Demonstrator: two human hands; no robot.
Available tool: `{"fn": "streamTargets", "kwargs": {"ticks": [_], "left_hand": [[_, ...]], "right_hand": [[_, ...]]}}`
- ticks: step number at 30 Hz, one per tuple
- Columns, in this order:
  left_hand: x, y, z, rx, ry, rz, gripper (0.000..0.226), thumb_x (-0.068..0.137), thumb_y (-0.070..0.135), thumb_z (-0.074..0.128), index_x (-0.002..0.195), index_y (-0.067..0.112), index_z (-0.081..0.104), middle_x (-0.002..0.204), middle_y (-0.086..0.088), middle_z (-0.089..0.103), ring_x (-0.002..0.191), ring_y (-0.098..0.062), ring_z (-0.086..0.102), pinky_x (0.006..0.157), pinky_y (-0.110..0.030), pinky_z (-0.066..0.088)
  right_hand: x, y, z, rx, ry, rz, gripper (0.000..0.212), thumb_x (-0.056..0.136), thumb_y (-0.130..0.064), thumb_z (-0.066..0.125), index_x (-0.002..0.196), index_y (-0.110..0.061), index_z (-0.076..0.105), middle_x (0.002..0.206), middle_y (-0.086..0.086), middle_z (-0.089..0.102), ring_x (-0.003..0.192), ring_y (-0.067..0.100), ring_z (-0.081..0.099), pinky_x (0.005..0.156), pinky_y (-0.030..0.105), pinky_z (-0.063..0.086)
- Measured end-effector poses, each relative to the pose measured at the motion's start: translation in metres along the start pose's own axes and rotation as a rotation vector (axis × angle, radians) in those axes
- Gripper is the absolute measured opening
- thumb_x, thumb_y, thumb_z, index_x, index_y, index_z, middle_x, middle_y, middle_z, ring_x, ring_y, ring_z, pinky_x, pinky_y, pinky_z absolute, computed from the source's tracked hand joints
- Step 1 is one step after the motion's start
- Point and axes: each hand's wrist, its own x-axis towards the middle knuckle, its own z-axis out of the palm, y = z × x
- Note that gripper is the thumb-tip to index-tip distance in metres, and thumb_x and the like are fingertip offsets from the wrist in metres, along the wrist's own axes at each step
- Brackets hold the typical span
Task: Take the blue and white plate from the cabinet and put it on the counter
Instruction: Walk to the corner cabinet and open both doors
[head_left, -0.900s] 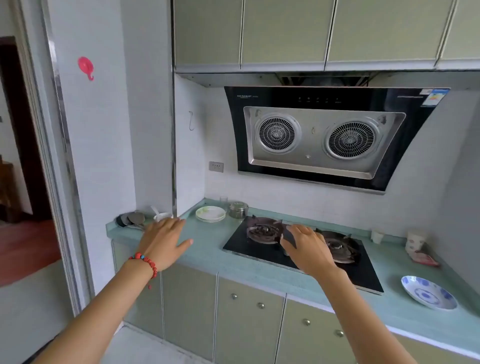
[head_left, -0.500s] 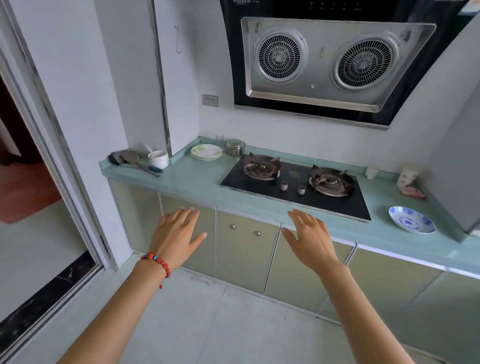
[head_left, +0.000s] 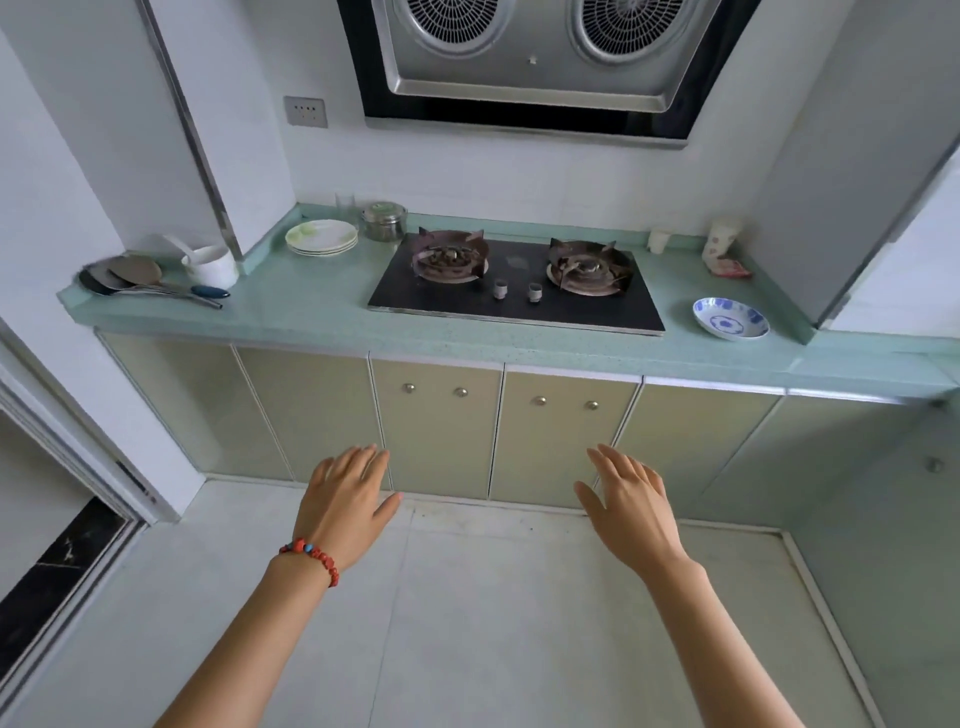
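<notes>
A blue and white plate (head_left: 731, 318) lies on the green counter (head_left: 311, 306), to the right of the black gas hob (head_left: 517, 283). Below the counter runs a row of beige cabinet doors (head_left: 436, 426) with small metal knobs, all closed. My left hand (head_left: 347, 501), with a red bead bracelet at the wrist, hovers palm down in front of the lower doors, fingers apart and holding nothing. My right hand (head_left: 631, 506) hovers the same way to the right of it, also empty. Both hands are apart from the doors.
A stack of pale plates (head_left: 322, 236) and a steel lidded pot (head_left: 384, 221) stand at the counter's back left. A white cup (head_left: 212, 265) and ladles (head_left: 150, 283) lie at the left end. A range hood (head_left: 535, 57) hangs above. A doorway opens on the left.
The view has tilted down and back from the counter. Both hands have dropped from hob height to the level of the lower cabinet doors, still empty.
</notes>
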Motion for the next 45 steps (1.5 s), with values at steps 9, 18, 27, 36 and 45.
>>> {"fn": "streamTargets", "kwargs": {"ticks": [9,18,27,36,45], "left_hand": [[0.014,0.090,0.024,-0.065,-0.058,0.206,0.048,0.084,0.034,0.057,0.121,0.004,0.052,0.129,-0.017,0.056,0.121,-0.031,0.049,0.099,-0.046,0.039],[0.019,0.264,0.046,-0.149,-0.073,0.369,0.049,0.080,0.038,0.055,0.117,0.004,0.056,0.124,-0.017,0.060,0.117,-0.031,0.054,0.095,-0.045,0.043],[0.023,0.394,0.064,-0.171,-0.141,0.402,0.054,0.086,0.043,0.048,0.128,0.010,0.046,0.138,-0.011,0.049,0.130,-0.024,0.040,0.104,-0.039,0.033],[0.080,0.448,0.086,-0.157,-0.134,0.414,0.068,0.076,0.051,0.025,0.114,0.005,0.059,0.120,-0.016,0.063,0.113,-0.032,0.057,0.091,-0.046,0.047],[0.205,0.495,0.152,-0.136,-0.206,0.375,0.052,0.086,0.043,0.051,0.127,0.011,0.047,0.136,-0.010,0.051,0.127,-0.025,0.044,0.103,-0.041,0.036]], "right_hand": [[-0.075,0.082,-0.018,0.003,0.059,0.263,0.050,0.092,-0.038,0.045,0.136,-0.014,0.038,0.146,0.006,0.040,0.134,0.024,0.035,0.111,0.035,0.020],[-0.162,0.212,-0.061,-0.011,0.108,0.433,0.050,0.092,-0.037,0.044,0.135,-0.013,0.039,0.146,0.006,0.039,0.134,0.023,0.034,0.112,0.035,0.020],[-0.202,0.321,-0.099,-0.026,0.112,0.474,0.050,0.094,-0.038,0.039,0.138,-0.015,0.033,0.149,0.004,0.034,0.136,0.021,0.029,0.113,0.032,0.017],[-0.160,0.388,-0.101,-0.008,0.089,0.483,0.051,0.094,-0.039,0.039,0.139,-0.016,0.032,0.150,0.003,0.032,0.137,0.019,0.027,0.113,0.031,0.015],[-0.041,0.476,-0.100,0.003,0.084,0.502,0.050,0.093,-0.037,0.041,0.138,-0.017,0.034,0.149,0.003,0.033,0.137,0.020,0.028,0.113,0.031,0.015]]}}
